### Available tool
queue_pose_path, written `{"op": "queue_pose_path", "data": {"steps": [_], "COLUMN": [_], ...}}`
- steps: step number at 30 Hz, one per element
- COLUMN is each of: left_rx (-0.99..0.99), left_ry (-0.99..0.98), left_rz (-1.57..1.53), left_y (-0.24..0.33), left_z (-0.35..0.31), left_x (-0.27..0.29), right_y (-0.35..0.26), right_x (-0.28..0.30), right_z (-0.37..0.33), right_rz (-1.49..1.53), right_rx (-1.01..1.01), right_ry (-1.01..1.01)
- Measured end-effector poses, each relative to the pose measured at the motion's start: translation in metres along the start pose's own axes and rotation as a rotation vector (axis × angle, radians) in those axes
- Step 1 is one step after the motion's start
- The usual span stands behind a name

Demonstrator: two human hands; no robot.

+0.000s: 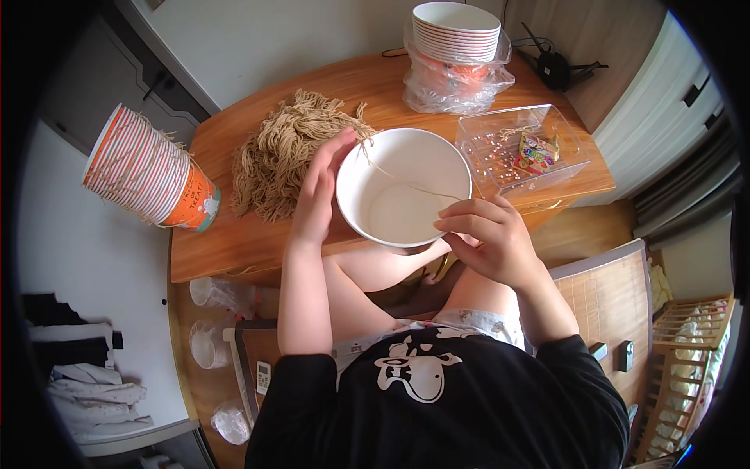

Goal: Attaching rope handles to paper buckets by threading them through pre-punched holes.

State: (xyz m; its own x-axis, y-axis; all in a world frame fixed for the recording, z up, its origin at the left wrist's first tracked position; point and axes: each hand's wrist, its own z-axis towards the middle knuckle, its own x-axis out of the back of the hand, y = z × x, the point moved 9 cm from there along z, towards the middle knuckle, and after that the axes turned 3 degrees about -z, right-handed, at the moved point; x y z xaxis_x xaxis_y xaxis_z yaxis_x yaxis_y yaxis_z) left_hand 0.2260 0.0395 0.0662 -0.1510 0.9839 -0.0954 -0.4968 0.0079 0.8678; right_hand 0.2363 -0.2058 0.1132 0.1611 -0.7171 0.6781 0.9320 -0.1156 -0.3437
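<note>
Head view: between both hands, over the near edge of the table [215, 254], a white paper bucket [398, 207], mouth up and tipped toward the camera. Left hand [319, 187] along its left outer wall, fingers long and nearly straight; impossible to tell whether gripping or merely resting. Right hand [491, 237] at the right rim, fingers bent in toward the thumb, nearly closed; impossible to tell whether pinching rim or strand. Across the bucket's mouth, a thin strand [431, 192] toward that hand. Just behind the left hand, a heap of tan twine [285, 152]. Farther left, a leaning stack of buckets [144, 172]; to the right, a clear tray [564, 173] with small beads and a packet [537, 152].
</note>
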Motion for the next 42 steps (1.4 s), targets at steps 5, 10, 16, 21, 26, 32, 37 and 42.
{"op": "queue_pose_path", "data": {"steps": [5,10,16,21,26,32,37,42], "left_rx": [-0.281,-0.373,-0.297,-0.375,-0.622,-0.815,-0.990,-1.049], "left_ry": [0.066,0.025,0.039,0.030,-0.014,-0.113,-0.217,-0.365], "left_rz": [0.492,0.791,0.493,0.514,0.741,0.789,0.914,0.965], "left_y": [0.033,0.049,0.054,0.063,0.081,0.082,0.072,0.050], "left_z": [-0.061,-0.058,-0.039,-0.026,-0.003,0.045,0.083,0.104], "left_x": [-0.020,-0.055,-0.052,-0.064,-0.097,-0.139,-0.187,-0.221], "right_y": [0.002,0.005,0.013,0.014,0.030,0.064,0.103,0.128], "right_x": [-0.008,-0.012,0.000,0.014,0.035,0.073,0.104,0.120], "right_z": [0.006,0.009,0.015,0.021,0.023,0.025,0.027,0.015], "right_rz": [0.049,0.163,0.339,0.333,0.280,0.133,-0.134,-0.395], "right_rx": [-0.056,-0.076,-0.169,-0.163,-0.102,-0.065,-0.031,0.134], "right_ry": [0.039,-0.002,-0.005,-0.033,-0.028,0.049,0.072,0.129]}}
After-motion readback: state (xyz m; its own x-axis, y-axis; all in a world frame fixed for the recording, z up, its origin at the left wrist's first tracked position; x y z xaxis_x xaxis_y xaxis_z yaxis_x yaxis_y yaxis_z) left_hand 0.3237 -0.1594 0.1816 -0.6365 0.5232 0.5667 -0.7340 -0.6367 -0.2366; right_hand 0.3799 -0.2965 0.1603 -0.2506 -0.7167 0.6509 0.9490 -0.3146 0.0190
